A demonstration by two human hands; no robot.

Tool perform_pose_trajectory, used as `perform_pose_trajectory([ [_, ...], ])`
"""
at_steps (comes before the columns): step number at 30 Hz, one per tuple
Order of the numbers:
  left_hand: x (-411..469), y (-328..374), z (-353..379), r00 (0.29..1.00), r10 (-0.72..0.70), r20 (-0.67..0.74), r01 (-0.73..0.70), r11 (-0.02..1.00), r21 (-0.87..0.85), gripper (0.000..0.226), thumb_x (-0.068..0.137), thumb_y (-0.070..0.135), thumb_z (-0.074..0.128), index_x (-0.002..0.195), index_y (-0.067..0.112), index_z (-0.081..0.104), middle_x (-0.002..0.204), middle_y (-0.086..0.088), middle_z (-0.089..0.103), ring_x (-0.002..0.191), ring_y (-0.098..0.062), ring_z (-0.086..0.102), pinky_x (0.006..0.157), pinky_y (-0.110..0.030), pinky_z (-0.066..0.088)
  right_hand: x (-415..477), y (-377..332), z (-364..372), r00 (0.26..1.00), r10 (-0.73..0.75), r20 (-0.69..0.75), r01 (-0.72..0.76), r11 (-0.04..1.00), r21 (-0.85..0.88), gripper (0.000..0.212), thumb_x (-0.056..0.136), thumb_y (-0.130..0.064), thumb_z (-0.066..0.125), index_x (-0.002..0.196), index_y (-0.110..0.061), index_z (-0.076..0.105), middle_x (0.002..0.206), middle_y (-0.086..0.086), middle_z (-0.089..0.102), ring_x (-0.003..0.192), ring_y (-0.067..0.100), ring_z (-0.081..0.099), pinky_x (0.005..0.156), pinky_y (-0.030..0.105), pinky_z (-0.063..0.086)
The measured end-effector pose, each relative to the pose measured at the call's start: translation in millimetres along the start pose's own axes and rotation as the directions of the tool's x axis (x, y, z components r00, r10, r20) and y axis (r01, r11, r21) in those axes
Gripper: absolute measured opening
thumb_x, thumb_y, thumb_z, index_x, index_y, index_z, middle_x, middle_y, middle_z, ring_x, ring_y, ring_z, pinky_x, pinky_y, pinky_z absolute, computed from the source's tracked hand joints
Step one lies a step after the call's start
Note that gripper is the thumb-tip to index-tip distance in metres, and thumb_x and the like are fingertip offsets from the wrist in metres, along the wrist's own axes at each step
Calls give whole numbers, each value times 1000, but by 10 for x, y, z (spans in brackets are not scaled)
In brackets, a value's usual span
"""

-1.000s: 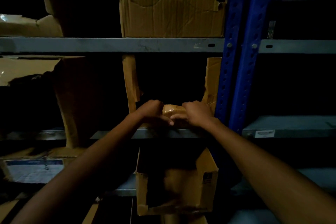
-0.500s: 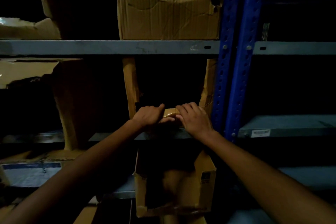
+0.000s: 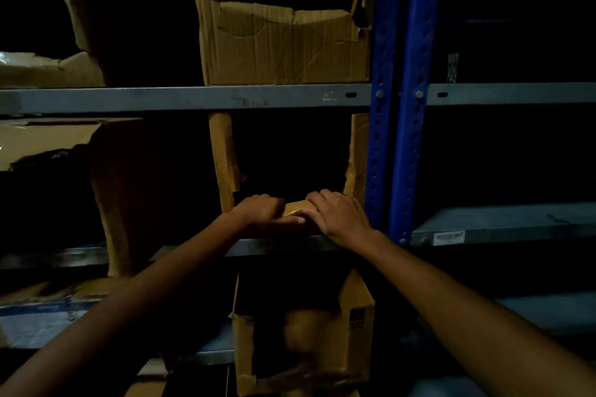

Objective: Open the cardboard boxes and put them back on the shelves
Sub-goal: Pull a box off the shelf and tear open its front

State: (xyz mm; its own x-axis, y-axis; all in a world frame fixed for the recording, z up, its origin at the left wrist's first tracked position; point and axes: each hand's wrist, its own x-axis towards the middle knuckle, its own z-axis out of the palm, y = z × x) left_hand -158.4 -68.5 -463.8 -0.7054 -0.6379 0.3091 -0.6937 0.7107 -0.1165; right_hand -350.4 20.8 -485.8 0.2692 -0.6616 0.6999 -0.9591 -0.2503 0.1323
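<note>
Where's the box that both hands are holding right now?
The held box sits mid-frame on the middle shelf, gripped between the left hand and right hand, just left of the blue upright.

A dim storeroom or warehouse is showing here: grey metal shelves (image 3: 193,99) are running across in tiers, bolted to blue perforated uprights (image 3: 416,90). Torn, opened cardboard boxes (image 3: 283,51) are sitting on several levels, one more (image 3: 358,325) below. A small label (image 3: 448,238) is sticking to a shelf edge at the right, and darkness is filling the bays behind
</note>
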Motion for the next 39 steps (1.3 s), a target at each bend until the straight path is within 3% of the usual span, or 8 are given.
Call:
perform_pose_trajectory([
  [3, -14, 30, -52, 991, -35, -131, 56, 986, 160, 89, 73, 85, 23, 115, 10, 49, 99, -14, 65, 88, -30, 61, 66, -33, 43, 31, -37, 6, 997, 22, -71, -27, 998, -60, 48, 95, -48, 34, 114, -14, 61, 96, 8, 60, 82, 28, 58, 59, 35, 47],
  [5, -35, 43, -66, 984, -67, -166, 106, 965, 239, 81, 81, 79, 33, 125, 11, 42, 119, -17, 57, 111, -34, 51, 78, -39, 46, 51, -62, 45, 987, -30, -157, 11, 993, -117, 40, 93, -38, 41, 114, -13, 64, 102, 10, 63, 91, 30, 60, 75, 44, 54],
  [9, -100, 107, -128, 982, -86, -168, 141, 925, 354, 71, 90, 65, 25, 136, 12, 36, 130, -13, 43, 122, -32, 40, 90, -44, 41, 122, -175, 108, 966, -96, -241, 63, 988, -142, 32, 91, -23, 52, 116, -10, 69, 122, 13, 65, 120, 32, 58, 103, 50, 44],
  [12, -165, 105, -119, 978, -2, -207, 81, 924, 374, 65, 90, 39, 10, 142, 9, 37, 134, -16, 46, 127, -36, 41, 101, -45, 38, 128, -248, 107, 993, -47, -109, 30, 989, -148, 64, 70, -13, 80, 131, -9, 59, 140, 16, 53, 134, 33, 45, 109, 50, 38],
  [15, -239, 54, -117, 946, 15, -323, 102, 934, 343, 58, 91, 31, 39, 142, 5, 42, 139, -20, 48, 137, -39, 36, 113, -49, 29, 127, -326, 2, 995, 39, -95, -54, 984, -168, 76, 77, -21, 73, 145, -7, 42, 153, 17, 35, 145, 33, 28, 114, 52, 30],
  [23, -631, 206, -359, 802, -31, -596, 143, 979, 142, 72, 93, 47, 40, 152, 10, 22, 159, -15, 16, 149, -29, 3, 119, -49, 11, 98, -474, -345, 955, 173, -240, -160, 985, 70, 75, 92, -44, 40, 154, -9, 19, 161, 15, 14, 150, 28, 7, 119, 53, 17],
  [30, -1065, 131, -499, 773, -98, -627, 212, 971, 110, 71, 89, 33, 44, 152, 11, 20, 160, -17, 11, 149, -31, 2, 120, -51, 10, -54, -809, -393, 922, 184, -339, -87, 955, 283, 74, 88, -21, 56, 153, -5, 23, 160, 17, 18, 150, 31, 11, 118, 51, 23],
  [39, -1886, -166, -424, 804, -188, -565, 346, 919, 188, 72, 88, 39, 46, 152, 16, 20, 160, -17, 11, 148, -34, 4, 118, -54, 10, -170, -1696, -128, 929, 193, -316, 0, 853, 521, 65, 94, -27, 48, 151, -4, 27, 159, 19, 21, 149, 31, 15, 118, 47, 27],
])
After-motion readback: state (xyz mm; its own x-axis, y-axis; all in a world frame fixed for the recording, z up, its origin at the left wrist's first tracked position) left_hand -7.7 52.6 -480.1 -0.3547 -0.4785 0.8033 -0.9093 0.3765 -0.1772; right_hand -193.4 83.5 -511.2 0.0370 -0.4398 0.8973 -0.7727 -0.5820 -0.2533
